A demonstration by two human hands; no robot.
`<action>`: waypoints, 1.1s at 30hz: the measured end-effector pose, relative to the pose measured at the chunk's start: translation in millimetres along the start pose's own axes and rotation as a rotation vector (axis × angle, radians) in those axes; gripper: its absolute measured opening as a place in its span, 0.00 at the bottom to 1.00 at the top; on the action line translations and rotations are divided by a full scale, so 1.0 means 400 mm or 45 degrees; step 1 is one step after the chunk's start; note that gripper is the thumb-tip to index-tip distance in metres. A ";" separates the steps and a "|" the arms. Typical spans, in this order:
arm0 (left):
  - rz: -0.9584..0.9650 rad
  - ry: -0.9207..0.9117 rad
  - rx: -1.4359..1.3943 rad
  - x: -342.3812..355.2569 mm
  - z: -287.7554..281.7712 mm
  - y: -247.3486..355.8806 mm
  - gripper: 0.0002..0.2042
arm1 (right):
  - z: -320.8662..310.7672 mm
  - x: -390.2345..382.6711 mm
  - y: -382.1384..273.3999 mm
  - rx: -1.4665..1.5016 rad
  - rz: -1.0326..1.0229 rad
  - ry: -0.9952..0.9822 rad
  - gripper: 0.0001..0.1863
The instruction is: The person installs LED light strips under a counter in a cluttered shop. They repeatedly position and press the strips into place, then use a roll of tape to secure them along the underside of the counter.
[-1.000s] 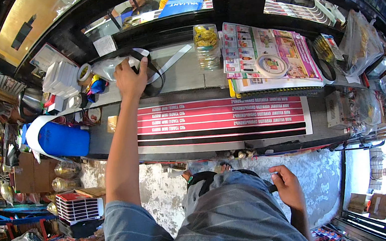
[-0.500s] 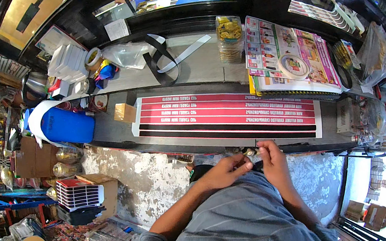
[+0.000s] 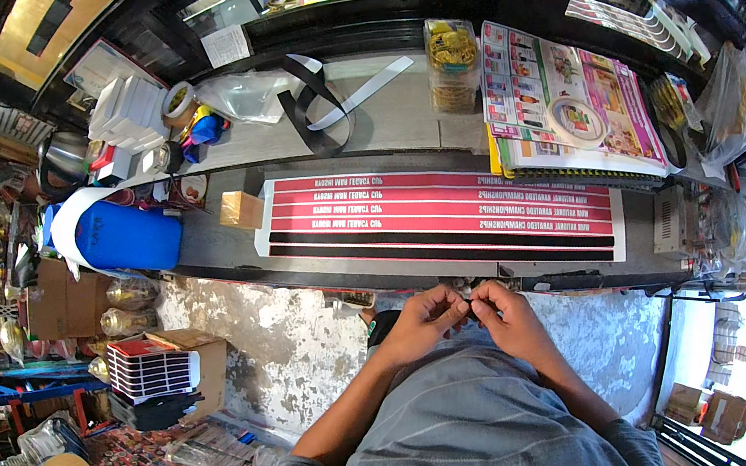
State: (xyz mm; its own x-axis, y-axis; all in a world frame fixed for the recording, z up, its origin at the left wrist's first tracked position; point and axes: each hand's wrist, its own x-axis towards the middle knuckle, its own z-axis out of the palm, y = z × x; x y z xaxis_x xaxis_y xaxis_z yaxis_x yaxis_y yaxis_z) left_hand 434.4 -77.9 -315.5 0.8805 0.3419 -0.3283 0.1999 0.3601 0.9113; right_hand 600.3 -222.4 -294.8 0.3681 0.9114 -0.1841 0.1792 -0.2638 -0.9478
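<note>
Near the white-lettered, red-striped sheet (image 3: 435,223), both hands (image 3: 423,323) (image 3: 511,323) pinch close together, on what I cannot tell.

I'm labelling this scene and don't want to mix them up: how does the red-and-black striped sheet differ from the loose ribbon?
The striped sheet lies flat, while the ribbon loops and crosses over itself. The sheet is broad, with red and black stripes; the ribbon is narrow, black and white. The sheet lies lower in the view, the ribbon higher. Both show some black and white.
</note>
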 end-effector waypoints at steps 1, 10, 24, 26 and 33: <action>0.007 0.009 -0.015 -0.004 0.000 -0.004 0.12 | 0.001 0.002 0.006 0.022 -0.018 -0.018 0.09; 0.081 0.253 0.331 -0.030 0.000 -0.009 0.13 | 0.013 0.016 -0.006 -0.117 -0.012 -0.130 0.09; -0.055 0.729 0.690 -0.082 -0.487 -0.013 0.14 | -0.086 0.007 0.107 -0.292 0.248 -0.243 0.16; -0.057 0.827 0.311 -0.082 -0.570 -0.018 0.14 | -0.141 -0.006 0.127 -0.375 0.336 -0.289 0.18; -0.262 0.790 0.254 -0.027 -0.829 -0.046 0.09 | -0.388 -0.016 0.205 -0.581 0.553 -0.002 0.11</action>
State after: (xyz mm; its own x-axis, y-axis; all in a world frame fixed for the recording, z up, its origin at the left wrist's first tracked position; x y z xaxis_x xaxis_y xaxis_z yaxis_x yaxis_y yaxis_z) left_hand 278.7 199.5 -411.2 0.4186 0.7391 -0.5277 0.4647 0.3249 0.8237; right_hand 754.1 -298.9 -330.9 0.4933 0.6913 -0.5280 0.3849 -0.7177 -0.5802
